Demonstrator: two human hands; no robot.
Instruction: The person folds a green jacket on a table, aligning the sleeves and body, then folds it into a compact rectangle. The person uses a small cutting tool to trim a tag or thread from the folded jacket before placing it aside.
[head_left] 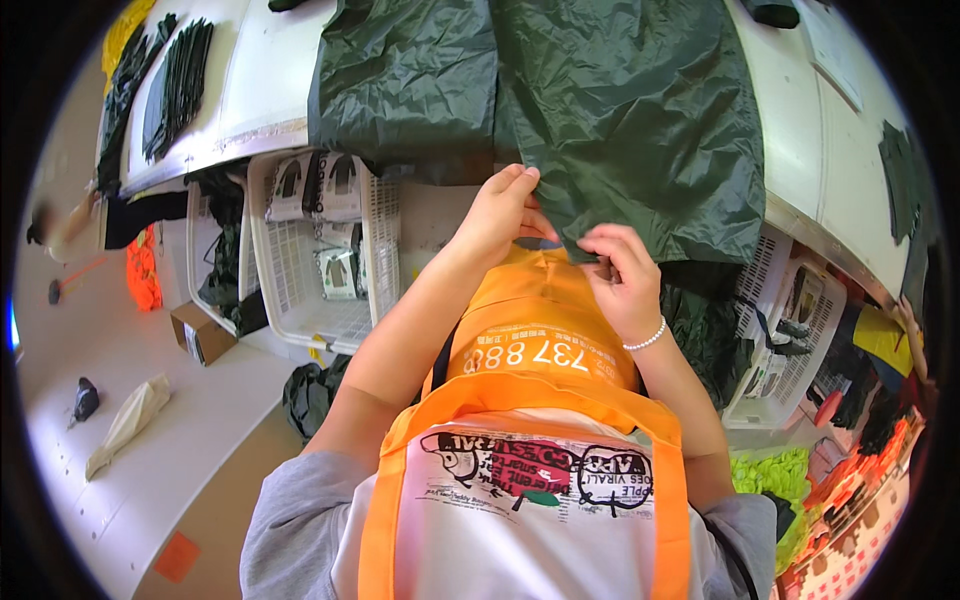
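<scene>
A dark green, shiny fabric garment (pixel 620 110) lies spread over a white worktable (pixel 800 120) and hangs over its near edge. My left hand (pixel 500 212) pinches the hanging edge of this fabric from the left. My right hand (pixel 625 275), with a bead bracelet on the wrist, grips the same edge just to the right. Both hands are close together above my orange apron (pixel 540 330).
White plastic baskets (pixel 300 260) with packaged items stand under the table at left; another basket (pixel 790 340) stands at right. Dark strips (pixel 175 85) lie on the far left table. A cardboard box (pixel 200 332) sits on the floor. Neon fabric (pixel 770 475) is piled lower right.
</scene>
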